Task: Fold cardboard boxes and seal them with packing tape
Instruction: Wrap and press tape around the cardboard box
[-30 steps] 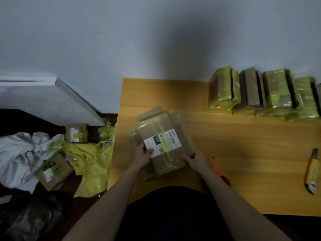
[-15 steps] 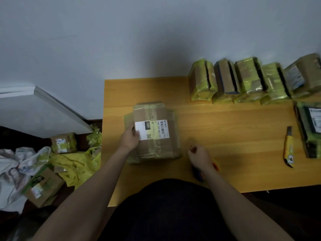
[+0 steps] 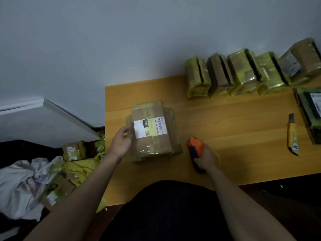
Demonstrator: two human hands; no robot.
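A flattened cardboard box (image 3: 156, 141) with a white shipping label and yellowish tape lies on the left part of the wooden table (image 3: 234, 122). My left hand (image 3: 121, 143) rests against the box's left edge, fingers loosely bent. Just right of the box, my right hand (image 3: 205, 158) grips an orange and blue tape dispenser (image 3: 195, 147) that stands on the table.
Several taped boxes (image 3: 243, 73) stand in a row along the wall at the back right. A dark package (image 3: 311, 112) lies at the right edge, with a yellow utility knife (image 3: 292, 136) beside it. Boxes, yellow wrapping (image 3: 81, 168) and cloth lie on the floor at left.
My right hand left the box's near right corner and took hold of the tape dispenser. The box was turned square and set flat; my left hand slid to its left edge.
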